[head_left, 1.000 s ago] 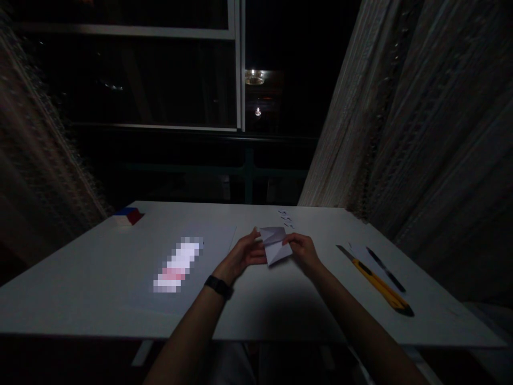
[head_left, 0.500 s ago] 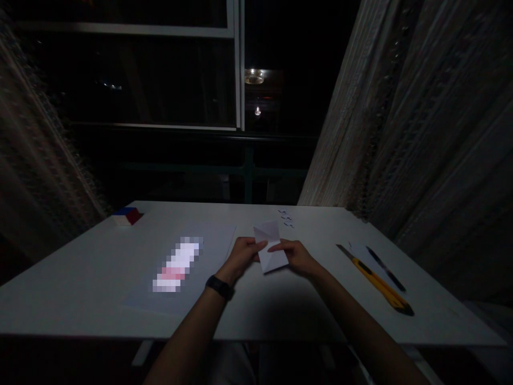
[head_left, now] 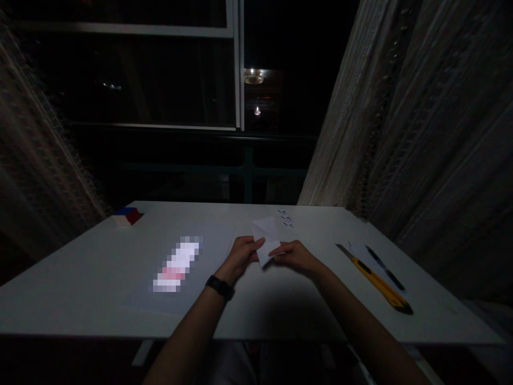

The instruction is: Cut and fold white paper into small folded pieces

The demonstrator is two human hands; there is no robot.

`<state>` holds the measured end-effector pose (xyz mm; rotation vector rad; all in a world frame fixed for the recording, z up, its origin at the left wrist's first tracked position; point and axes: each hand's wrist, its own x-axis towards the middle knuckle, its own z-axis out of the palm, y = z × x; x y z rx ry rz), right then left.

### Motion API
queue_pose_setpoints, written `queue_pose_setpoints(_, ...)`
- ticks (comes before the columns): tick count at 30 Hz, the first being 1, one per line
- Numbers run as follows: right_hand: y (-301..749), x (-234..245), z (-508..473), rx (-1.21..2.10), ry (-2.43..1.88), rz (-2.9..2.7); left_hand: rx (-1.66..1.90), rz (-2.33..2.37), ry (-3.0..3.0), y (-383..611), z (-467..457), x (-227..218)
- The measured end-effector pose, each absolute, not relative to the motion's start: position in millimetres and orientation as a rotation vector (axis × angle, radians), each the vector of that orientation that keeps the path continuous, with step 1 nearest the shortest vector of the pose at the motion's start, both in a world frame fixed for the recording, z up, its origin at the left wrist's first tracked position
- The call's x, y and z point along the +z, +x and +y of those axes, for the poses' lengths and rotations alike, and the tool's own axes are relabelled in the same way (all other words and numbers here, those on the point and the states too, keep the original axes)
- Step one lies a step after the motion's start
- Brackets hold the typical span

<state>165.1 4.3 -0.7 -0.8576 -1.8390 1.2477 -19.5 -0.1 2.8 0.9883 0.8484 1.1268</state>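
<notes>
A small folded white paper [head_left: 266,233] rests near the middle of the white table [head_left: 100,278]. My left hand [head_left: 241,256] pinches its left edge with thumb and fingers closed, a dark watch on that wrist. Beside it my right hand [head_left: 295,255] presses on the paper's lower right part with fingers closed against it. The room is dim and fine detail of the folds is hard to see.
A larger sheet [head_left: 212,251] lies left of my hands with a blurred patch on it. A yellow utility knife [head_left: 380,283] and a dark pen [head_left: 385,268] lie at the right. Small paper scraps [head_left: 285,218] sit behind the paper. A red-blue block [head_left: 126,215] stands far left. Curtains flank a dark window.
The paper has come down from a lifted, tilted pose to lie lower on the table. My right hand slid left and down onto it; the left hand kept its grip.
</notes>
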Motion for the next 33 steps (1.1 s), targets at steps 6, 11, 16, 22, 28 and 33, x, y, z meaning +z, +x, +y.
queue_pose_setpoints(6, 166.5, -0.6, 4.2, 1.333, -0.799, -1.836, 1.125, 0.83, 0.949, -20.2, -0.5, 4.0)
queue_pose_setpoints(11, 167.0, -1.8, 4.8, 1.403, -0.736, -1.843, 1.124, 0.837, 0.929, -19.8, -0.5, 3.9)
queue_pose_setpoints(16, 167.7, -3.6, 6.1, 1.338, -0.727, -1.888, 1.124, 0.836, 0.942, -18.4, -1.0, 3.2)
queue_pose_setpoints(22, 163.8, -4.3, 5.6, 1.241, -0.8, -1.916, 1.112, 0.844, 0.972, -17.7, -0.2, 0.6)
queue_pose_setpoints(28, 161.4, -8.4, 7.5, 1.265, -0.893, -1.773, 1.107, 0.852, 0.994, -16.7, -1.7, 1.8)
queue_pose_setpoints(33, 161.2, -9.0, 6.7, 1.414, -0.843, -1.555, 1.127, 0.822, 1.001, -17.1, -2.1, 3.1)
